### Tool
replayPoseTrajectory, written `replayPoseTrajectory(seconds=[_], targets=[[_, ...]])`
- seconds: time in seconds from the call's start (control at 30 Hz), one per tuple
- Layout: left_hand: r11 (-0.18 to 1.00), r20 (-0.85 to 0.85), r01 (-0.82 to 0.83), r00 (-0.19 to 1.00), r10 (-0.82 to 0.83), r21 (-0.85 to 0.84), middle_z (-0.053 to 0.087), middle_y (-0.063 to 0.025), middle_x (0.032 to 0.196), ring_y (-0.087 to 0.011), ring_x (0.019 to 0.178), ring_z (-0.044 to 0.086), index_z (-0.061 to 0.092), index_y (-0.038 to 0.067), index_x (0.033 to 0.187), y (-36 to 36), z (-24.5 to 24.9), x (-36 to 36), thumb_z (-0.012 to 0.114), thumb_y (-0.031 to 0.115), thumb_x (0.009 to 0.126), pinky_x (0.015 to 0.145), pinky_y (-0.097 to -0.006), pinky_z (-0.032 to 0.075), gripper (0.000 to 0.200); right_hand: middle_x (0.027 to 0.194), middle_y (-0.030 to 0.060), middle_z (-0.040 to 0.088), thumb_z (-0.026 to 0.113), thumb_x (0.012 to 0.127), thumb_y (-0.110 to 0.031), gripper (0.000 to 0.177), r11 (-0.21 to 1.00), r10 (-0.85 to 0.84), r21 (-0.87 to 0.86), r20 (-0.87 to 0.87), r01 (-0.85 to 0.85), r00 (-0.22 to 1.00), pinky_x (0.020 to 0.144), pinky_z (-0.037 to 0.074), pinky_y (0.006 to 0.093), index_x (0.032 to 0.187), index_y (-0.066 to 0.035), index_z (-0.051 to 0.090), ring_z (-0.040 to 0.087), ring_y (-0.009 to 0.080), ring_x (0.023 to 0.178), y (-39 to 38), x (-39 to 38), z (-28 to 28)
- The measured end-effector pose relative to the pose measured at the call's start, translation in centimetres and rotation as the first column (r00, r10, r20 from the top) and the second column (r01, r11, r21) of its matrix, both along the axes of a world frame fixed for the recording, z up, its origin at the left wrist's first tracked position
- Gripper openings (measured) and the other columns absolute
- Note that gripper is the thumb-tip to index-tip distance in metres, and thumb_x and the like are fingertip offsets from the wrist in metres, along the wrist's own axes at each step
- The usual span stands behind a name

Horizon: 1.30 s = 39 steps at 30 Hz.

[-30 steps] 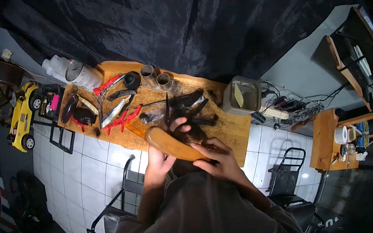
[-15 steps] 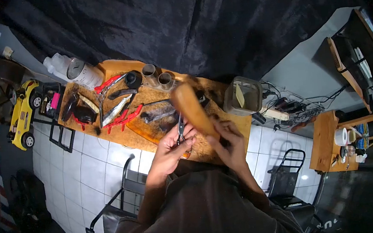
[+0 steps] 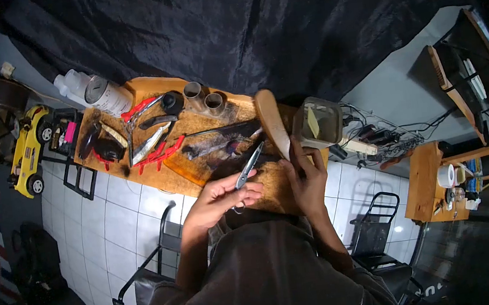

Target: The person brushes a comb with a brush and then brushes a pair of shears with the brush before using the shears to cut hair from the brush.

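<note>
Holding one item per hand, just past the dark garment (image 3: 257, 270). Left hand (image 3: 219, 204) grasps scissors (image 3: 249, 167), blades look together, tips slanting up and away; finger rings partly hidden by the fingers. Right hand (image 3: 308, 182) pinches the near end of a brush-like wooden piece (image 3: 270, 117), far end tipped up and away. Bristles not clear. Both items sit over the wooden table (image 3: 275, 194), apart from each other; can't tell if either touches it.

Handling, as judged: blades best kept together, points away from the right fingers. Left grip best low on the scissors, off the edges. Right grip looks end-heavy, so the wood could swing; firm thumb and fingers on the near end, and a small gap so wood and blades don't knock.

Beyond: orange piece (image 3: 184, 172) and grey comb (image 3: 199, 147) left of the scissors, red-handled tools (image 3: 164, 154) further left. Clear container (image 3: 327, 135) just right of the wooden piece. Dark clippings scattered around. Far edge: two metal-looking cups (image 3: 193, 92), white labelled can (image 3: 111, 100). Black curtain (image 3: 184, 34) behind.
</note>
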State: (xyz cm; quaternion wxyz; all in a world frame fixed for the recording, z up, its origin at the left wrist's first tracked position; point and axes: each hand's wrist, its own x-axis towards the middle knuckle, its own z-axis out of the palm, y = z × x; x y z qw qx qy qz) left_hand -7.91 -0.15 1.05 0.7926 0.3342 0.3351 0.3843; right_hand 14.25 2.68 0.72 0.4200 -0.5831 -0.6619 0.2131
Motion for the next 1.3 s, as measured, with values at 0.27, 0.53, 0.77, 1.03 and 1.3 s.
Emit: replayPoseTrajectory(seconds=[0.27, 0.53, 0.77, 1.03, 1.3], targets=[[0.945, 0.083, -0.275, 0.953, 0.293, -0.177, 0.064, -0.0087, 0.093, -0.0154, 0.080, 0.065, 0.056, -0.003, 0.121, 0.6, -2.4, -1.1, 0.051, 0.020, 0.099, 0.075, -0.0298, 0.057, 0.033, 0.103, 0.0139, 0.062, 0.075, 0.078, -0.011, 0.049, 0.947, 0.293, -0.070, -0.211, -0.314, 0.932, 0.082, 0.047, 0.0312, 0.123, 0.001, 0.060, 0.060, 0.0235, 0.091, -2.7, -0.3, 0.1], [0.981, 0.058, -0.180, 0.981, 0.184, -0.075, 0.063, -0.0095, 0.101, -0.0139, 0.083, 0.063, 0.058, 0.000, 0.124, -0.5, -2.8, -0.5, 0.055, 0.013, 0.097, 0.076, -0.0304, 0.056, 0.030, 0.099, 0.0130, 0.061, 0.076, 0.078, -0.018, 0.050, 0.928, 0.351, -0.072, -0.171, -0.367, 0.921, 0.083, 0.047, 0.0327, 0.124, -0.005, 0.062, 0.060, 0.0264, 0.092, -1.5, 0.6, -0.7], [0.966, 0.066, -0.208, 0.973, 0.220, -0.150, 0.062, -0.0056, 0.101, -0.0120, 0.081, 0.062, 0.049, 0.003, 0.136, -0.1, -1.6, -0.6, 0.055, 0.015, 0.097, 0.069, -0.0250, 0.055, 0.041, 0.100, 0.0152, 0.060, 0.067, 0.086, -0.013, 0.045, 0.990, 0.070, -0.104, -0.223, -0.095, 0.972, 0.082, 0.044, 0.0310, 0.127, 0.003, 0.055, 0.057, 0.0225, 0.092, -0.7, 0.4, 0.0], [0.928, 0.028, -0.350, 0.934, 0.356, -0.125, 0.064, -0.0073, 0.093, -0.0133, 0.076, 0.063, 0.054, 0.000, 0.130, -0.4, -2.7, -0.3, 0.055, 0.015, 0.097, 0.072, -0.0312, 0.059, 0.036, 0.100, 0.0144, 0.062, 0.074, 0.078, -0.011, 0.045, 0.872, 0.460, -0.062, -0.237, -0.486, 0.856, 0.084, 0.045, 0.0307, 0.120, 0.000, 0.062, 0.060, 0.0263, 0.095, -2.4, 0.1, 1.2], [0.974, 0.016, -0.202, 0.979, 0.205, -0.106, 0.064, -0.0079, 0.092, -0.0132, 0.077, 0.063, 0.057, -0.001, 0.125, -0.3, -1.3, -0.4, 0.055, 0.015, 0.096, 0.070, -0.0316, 0.060, 0.033, 0.099, 0.0177, 0.061, 0.071, 0.084, -0.016, 0.046, 0.994, 0.075, -0.065, -0.136, -0.084, 0.988, 0.079, 0.048, 0.0347, 0.124, 0.003, 0.058, 0.061, 0.0274, 0.092, -1.2, 0.6, -0.4]])
